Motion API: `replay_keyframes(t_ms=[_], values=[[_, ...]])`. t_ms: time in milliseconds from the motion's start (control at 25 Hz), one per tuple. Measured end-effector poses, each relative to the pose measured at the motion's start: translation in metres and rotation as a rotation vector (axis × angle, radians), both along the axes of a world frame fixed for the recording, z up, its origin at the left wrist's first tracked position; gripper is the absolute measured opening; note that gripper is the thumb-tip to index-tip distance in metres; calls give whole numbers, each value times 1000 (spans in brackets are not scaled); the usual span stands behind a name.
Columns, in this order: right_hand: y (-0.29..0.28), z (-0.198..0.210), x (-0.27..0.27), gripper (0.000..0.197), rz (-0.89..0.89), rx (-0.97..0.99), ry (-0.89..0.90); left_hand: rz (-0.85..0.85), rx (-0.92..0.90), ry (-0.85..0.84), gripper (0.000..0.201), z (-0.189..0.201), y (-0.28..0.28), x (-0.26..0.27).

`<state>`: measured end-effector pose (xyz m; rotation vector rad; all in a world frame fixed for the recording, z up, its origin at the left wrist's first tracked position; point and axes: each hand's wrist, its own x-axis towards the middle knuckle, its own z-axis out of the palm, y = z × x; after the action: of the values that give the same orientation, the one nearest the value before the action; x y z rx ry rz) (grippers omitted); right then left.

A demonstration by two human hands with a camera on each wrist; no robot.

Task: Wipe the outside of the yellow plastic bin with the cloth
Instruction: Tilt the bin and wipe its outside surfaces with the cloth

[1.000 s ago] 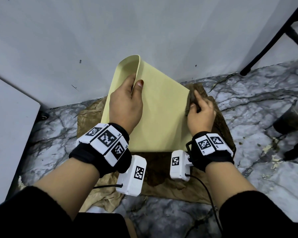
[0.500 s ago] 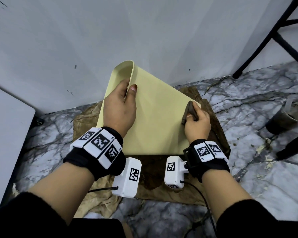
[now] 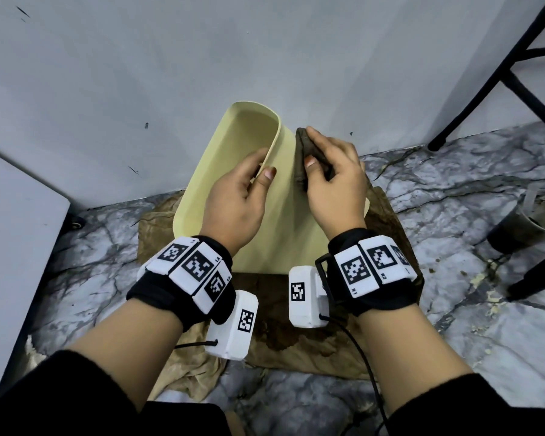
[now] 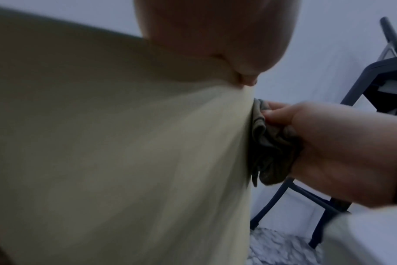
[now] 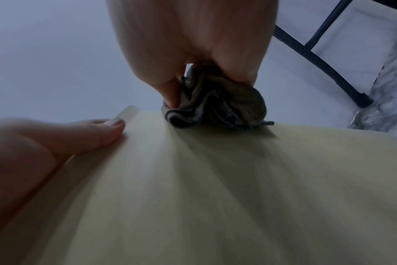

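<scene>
Probably light and slick, the pale yellow plastic bin: our left hand pinches its rim, our right hand grips the bunched dark cloth against its side.

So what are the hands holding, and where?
The left hand grips the yellow bin by its rim, thumb outside. The right hand holds the bunched cloth against the bin's side.

Bare indoor corner, marble-patterned floor, plain grey wall, black metal frame
</scene>
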<state>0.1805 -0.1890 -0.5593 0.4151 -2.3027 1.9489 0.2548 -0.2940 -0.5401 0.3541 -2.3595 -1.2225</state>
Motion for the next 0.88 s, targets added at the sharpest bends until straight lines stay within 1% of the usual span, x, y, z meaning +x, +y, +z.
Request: replay_keyframes(t_ms=[80,120,160,200,240,280,360,480,600,720,880], values=[[3,0,-2,37,6,-1,-10,-23,-45,-43,29,6,-2,-2],[4,0,-2,37,15,8,-9,-21,-23,-60,24,11,-3,-4],[5,1,-2,37,24,20,-3,-15,50,-83,22,18,-2,-7],[5,1,-1,37,30,31,8,-12,142,-108,23,25,-1,-10],[5,2,1,37,39,41,24,4,194,-124,29,30,0,-14],[5,2,4,37,51,52,41,36,186,-134,35,33,1,-18],[3,1,9,37,81,68,67,127,96,-137,46,34,2,-21],[1,0,15,38,99,60,77,217,6,-99,45,30,5,-19],[-1,1,18,38,92,70,94,232,48,-70,41,28,5,-18],[-5,8,16,38,91,71,136,201,118,-38,40,29,4,-17],[-9,8,21,37,123,94,135,174,133,-53,39,30,4,-12]])
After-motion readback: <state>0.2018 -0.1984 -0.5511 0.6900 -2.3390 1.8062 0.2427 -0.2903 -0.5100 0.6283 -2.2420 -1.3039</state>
